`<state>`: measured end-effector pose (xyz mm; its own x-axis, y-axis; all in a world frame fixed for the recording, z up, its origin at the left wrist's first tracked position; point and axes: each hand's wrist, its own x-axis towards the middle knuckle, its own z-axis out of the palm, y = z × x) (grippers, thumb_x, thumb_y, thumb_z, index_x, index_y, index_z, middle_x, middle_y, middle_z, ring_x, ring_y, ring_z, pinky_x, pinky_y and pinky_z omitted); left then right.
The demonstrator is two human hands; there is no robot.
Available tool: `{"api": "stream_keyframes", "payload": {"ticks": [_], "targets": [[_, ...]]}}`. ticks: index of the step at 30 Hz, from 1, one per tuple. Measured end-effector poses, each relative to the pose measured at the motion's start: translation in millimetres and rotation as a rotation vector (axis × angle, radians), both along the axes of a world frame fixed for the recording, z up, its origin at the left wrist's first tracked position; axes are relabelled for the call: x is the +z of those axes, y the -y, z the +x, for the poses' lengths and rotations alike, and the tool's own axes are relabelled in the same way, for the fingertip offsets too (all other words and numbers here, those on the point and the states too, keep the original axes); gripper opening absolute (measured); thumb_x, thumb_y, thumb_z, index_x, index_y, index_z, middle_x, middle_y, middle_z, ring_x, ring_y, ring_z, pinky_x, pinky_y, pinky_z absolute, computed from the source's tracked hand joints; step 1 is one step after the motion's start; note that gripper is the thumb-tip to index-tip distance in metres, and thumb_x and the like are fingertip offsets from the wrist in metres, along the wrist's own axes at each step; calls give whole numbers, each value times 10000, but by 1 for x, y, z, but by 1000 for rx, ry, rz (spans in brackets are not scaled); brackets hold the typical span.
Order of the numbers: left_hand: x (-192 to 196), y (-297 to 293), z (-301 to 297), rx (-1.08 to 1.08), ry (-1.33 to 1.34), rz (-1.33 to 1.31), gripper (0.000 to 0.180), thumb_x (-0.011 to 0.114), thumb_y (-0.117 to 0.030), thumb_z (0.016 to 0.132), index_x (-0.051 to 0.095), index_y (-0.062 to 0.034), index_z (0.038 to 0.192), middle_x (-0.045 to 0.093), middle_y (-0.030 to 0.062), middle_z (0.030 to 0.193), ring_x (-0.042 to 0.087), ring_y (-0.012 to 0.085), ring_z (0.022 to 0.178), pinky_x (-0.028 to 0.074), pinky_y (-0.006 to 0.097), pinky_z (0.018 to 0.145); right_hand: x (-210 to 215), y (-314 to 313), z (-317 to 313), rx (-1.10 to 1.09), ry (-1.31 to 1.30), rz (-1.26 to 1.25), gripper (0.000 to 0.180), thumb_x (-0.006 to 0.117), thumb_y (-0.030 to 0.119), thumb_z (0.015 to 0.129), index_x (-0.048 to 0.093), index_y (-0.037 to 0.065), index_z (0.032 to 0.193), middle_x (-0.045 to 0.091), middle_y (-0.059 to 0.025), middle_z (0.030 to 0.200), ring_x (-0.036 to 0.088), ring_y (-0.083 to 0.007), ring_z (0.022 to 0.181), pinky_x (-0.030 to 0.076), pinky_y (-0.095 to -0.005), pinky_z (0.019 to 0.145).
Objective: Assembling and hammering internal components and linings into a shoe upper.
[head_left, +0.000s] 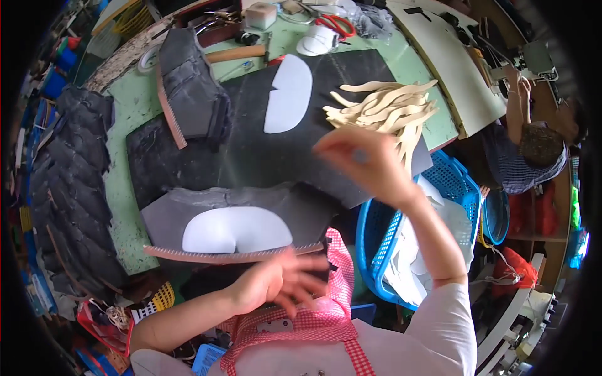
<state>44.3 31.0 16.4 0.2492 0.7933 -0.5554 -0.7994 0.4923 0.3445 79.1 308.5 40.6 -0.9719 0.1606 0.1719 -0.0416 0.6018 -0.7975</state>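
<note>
My left hand [279, 282] is open, its fingers spread and slightly blurred, just off the near edge of a dark grey shaped panel [166, 219]. On that panel lies a white curved pad [238, 229] with a notch; a brownish strip with a toothed edge [207, 254] runs along its near side. My right hand [370, 163] is raised over the black board [276, 156], thumb and fingers pinched into a ring; anything between the tips is too blurred to make out. Close beyond it is a bundle of cream strips [385, 106]. A second white pad [288, 94] rests farther back.
Stacked dark grey panels [188, 88] stand back left, with overlapping dark pieces [72, 182] farther left. A blue basket [370, 244] of white sheets is at my right. Behind lie a hammer [237, 53] and red-handled scissors [338, 25]. Another person [523, 153] sits at right.
</note>
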Motion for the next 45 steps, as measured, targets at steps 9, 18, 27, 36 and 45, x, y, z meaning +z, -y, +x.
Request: {"api": "stream_keyframes", "payload": {"ticks": [9, 18, 27, 36, 45], "targets": [[12, -156, -43, 154, -1502, 612, 160, 614, -5, 932, 663, -22, 1084, 721, 87, 1039, 701, 221, 1014, 553, 359, 887, -14, -122, 48, -318, -66, 716, 273, 706, 84, 906, 729, 114, 1177, 718, -71, 1146, 632, -259, 1113, 486, -398, 985], [-39, -244, -63, 227, -1914, 750, 482, 612, 50, 818, 523, -30, 1285, 637, 152, 1234, 578, 350, 1199, 432, 440, 1086, -7, -142, 67, -339, -95, 615, 371, 757, 5, 806, 715, 121, 1156, 652, -96, 1236, 586, -296, 1227, 507, -444, 1034], [-45, -248, -73, 172, -1795, 699, 553, 592, 73, 834, 512, -81, 1359, 590, 117, 1261, 538, 308, 1218, 444, 422, 1091, -28, -128, 84, -229, -164, 479, 222, 527, -119, 802, 692, 26, 833, 740, -104, 1044, 678, -254, 1025, 566, -378, 863], [-41, -253, -65, 155, -2078, 715, 631, 690, 37, 776, 529, -122, 1366, 549, 126, 1251, 536, 368, 1214, 491, 464, 1045, -20, -136, 60, -267, -113, 685, 180, 717, 3, 863, 725, 65, 1031, 719, -73, 1037, 690, -236, 967, 560, -347, 882], [-37, -259, -84, 185, -1906, 766, 366, 639, -20, 860, 655, -115, 1213, 634, 132, 1110, 633, 309, 1076, 528, 430, 943, -7, -138, 47, -185, 176, 795, 196, 767, 86, 849, 701, 99, 1033, 674, -48, 1113, 569, -235, 1169, 446, -419, 1079]]}}
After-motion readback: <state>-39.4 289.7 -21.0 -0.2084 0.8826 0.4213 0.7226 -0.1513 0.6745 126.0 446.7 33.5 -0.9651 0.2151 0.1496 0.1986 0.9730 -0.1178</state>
